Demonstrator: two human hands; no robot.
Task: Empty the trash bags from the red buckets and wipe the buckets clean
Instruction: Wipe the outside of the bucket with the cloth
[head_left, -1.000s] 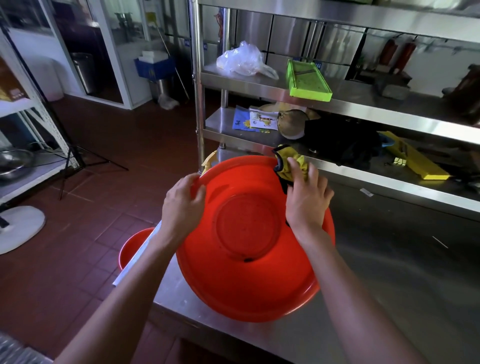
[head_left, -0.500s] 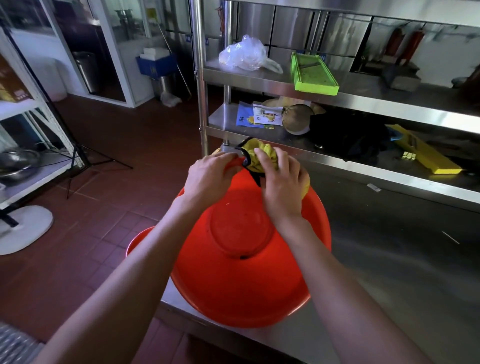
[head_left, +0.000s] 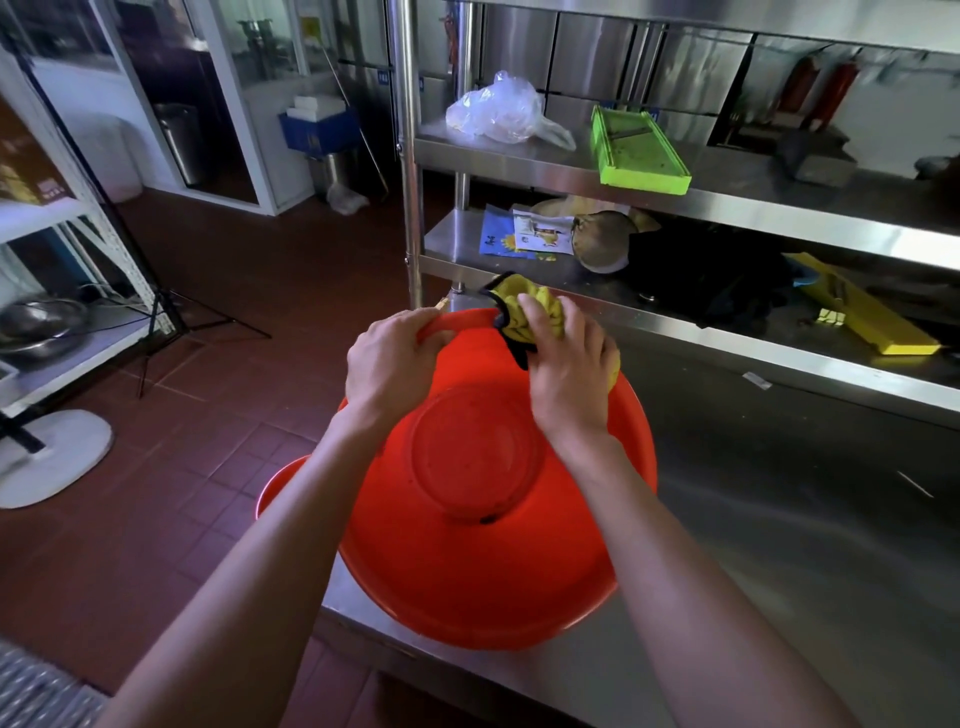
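a red bucket (head_left: 483, 566) sits tipped on the edge of a steel table (head_left: 779, 545), its underside facing the camera, as the left hand (head_left: 389, 364) curls around its far rim and the right hand (head_left: 569, 364) clutches a yellow cloth (head_left: 530, 306) against the same rim; a second red bucket (head_left: 280, 488) shows partly on the tiled floor (head_left: 208, 467) below, while a clear plastic bag (head_left: 498, 111) and a green tray (head_left: 636, 150) rest on the shelf (head_left: 519, 166) behind
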